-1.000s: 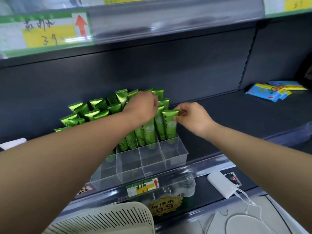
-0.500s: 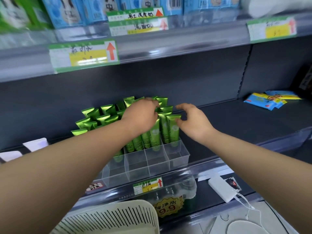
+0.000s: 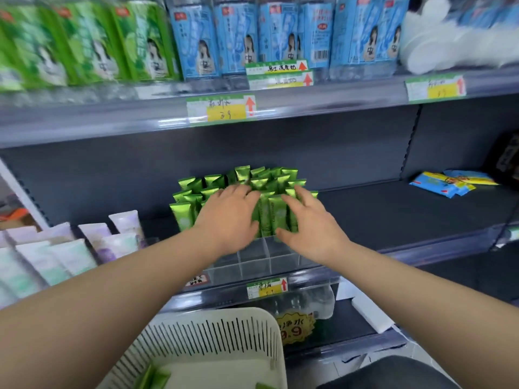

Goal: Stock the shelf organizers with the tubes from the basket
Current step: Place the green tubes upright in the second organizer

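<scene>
Green tubes (image 3: 243, 181) stand upright in a clear shelf organizer (image 3: 254, 261) on the middle shelf. The organizer's front compartments hold nothing. My left hand (image 3: 229, 217) is spread with straight fingers in front of the tubes, its fingertips at their tops. To its right, my right hand (image 3: 310, 224) is also spread and holds nothing, fingers near the rightmost tubes. A white slotted basket (image 3: 213, 335) sits below at the bottom of the view, with a few green tubes (image 3: 153, 376) lying in it.
Pale lilac and mint tubes (image 3: 92, 242) fill the shelf to the left. Blue packets (image 3: 446, 185) lie at the far right of the dark shelf (image 3: 393, 214). Green and blue cartons (image 3: 196, 37) line the upper shelf. Price tags (image 3: 266, 287) hang on the shelf edges.
My right hand let go of the tube it pinched and opened. Both hands have spread and drawn back slightly from the tubes. The camera tilted up, showing the upper shelf and the basket.
</scene>
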Demonstrator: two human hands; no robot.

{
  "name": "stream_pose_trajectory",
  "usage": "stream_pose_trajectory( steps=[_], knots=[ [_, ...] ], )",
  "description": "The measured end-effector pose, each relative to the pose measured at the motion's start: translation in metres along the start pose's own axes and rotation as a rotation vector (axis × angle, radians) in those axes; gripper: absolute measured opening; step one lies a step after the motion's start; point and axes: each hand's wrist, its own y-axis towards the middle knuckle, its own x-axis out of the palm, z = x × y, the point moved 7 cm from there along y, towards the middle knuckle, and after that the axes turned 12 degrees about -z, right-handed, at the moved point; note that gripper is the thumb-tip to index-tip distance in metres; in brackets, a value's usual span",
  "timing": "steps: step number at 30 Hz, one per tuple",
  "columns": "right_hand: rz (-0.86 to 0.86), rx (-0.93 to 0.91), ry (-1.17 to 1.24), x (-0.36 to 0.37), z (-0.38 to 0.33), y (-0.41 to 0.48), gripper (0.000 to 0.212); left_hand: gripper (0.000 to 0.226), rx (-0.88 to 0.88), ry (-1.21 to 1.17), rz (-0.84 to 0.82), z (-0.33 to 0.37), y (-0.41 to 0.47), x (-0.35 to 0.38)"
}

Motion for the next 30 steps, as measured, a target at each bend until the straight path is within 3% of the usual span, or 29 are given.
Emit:
stream_pose_trajectory(
  steps=[11,17,26,30],
  knots=[
    [-0.127,-0.043,-0.034,0.049,-0.065,-0.047,0.08,0.068,-0.107,-0.065,-0.008,-0.032,-0.102,0.033],
    [-0.19,-0.055,-0.015,0.093,-0.085,-0.068,0.081,0.062,-0.128,-0.109,-0.037,-0.037,-0.154,0.065],
    [-0.376,-0.059,-0.041,0.169,-0.09,-0.094,0.082,0.067,-0.186,-0.186,-0.169,-0.044,-0.2,0.136],
    [-0.442,-0.044,-0.01,0.197,-0.086,-0.098,0.076,0.057,-0.224,-0.266,-0.246,-0.055,-0.209,0.17]
  ],
)
